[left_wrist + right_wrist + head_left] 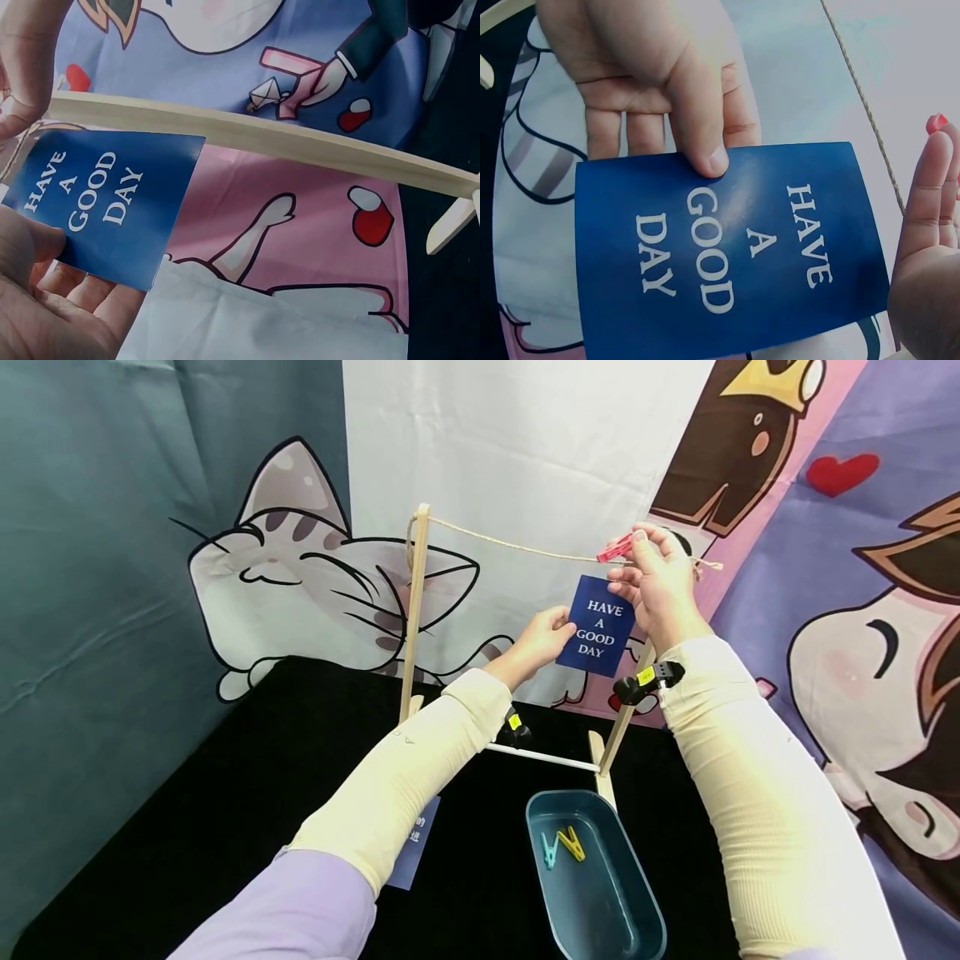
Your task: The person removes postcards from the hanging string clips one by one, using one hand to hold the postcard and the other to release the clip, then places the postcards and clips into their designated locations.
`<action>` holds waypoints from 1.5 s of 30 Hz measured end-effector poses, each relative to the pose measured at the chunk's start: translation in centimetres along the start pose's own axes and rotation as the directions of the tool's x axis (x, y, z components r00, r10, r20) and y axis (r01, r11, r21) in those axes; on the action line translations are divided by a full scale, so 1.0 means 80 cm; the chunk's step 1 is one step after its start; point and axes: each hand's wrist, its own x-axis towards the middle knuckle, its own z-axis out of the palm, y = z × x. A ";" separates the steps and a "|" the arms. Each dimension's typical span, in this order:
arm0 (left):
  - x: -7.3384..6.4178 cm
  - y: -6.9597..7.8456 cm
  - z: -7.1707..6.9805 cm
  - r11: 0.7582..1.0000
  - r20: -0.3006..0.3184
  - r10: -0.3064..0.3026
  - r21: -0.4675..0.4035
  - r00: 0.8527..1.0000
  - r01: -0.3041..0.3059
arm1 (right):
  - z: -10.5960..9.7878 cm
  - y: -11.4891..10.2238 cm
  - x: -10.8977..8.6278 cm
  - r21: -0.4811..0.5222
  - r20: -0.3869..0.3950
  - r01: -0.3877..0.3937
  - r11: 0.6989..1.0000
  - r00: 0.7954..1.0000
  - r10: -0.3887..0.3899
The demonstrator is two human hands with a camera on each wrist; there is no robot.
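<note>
In the head view my left hand (534,645) pinches the left edge of a blue card (567,653) printed "HAVE A GOOD DAY". The thumb lies over the card's printed face (761,225), fingers behind it, in the right wrist view. My right hand (663,583) holds a pink-red clothespin (615,549) between thumb and fingers, right at the string (517,546). Just below the string, the card's top edge is close to the right hand's lower fingers. From the left wrist, the card (150,172) appears tilted sideways, the right hand (26,64) above it.
Wooden posts (415,610) carry the string, joined low down by a white rod (543,757). A blue-green basin (534,860) holds a light-blue clothespin (549,852) and a yellow one (572,843). Another blue card (411,860) lies on the black cloth (225,827), partly behind my left arm.
</note>
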 end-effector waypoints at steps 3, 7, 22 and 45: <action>-0.005 -0.003 -0.008 1.000 0.001 0.010 0.008 1.000 -0.010 | 0.000 0.008 -0.004 -0.024 0.024 -0.011 1.000 1.000 0.012; -0.017 -0.005 -0.020 0.999 0.005 0.026 0.048 1.000 -0.026 | -0.006 0.020 -0.014 -0.060 0.058 -0.023 0.998 0.998 0.026; -0.065 -0.014 -0.057 0.996 0.032 0.000 0.094 0.999 -0.003 | -0.055 0.069 -0.063 -0.108 0.194 -0.040 0.993 0.979 0.060; -0.191 -0.121 -0.139 0.980 0.095 -0.138 0.156 0.986 0.122 | -0.156 0.185 -0.169 -0.482 0.306 -0.164 0.861 0.889 0.341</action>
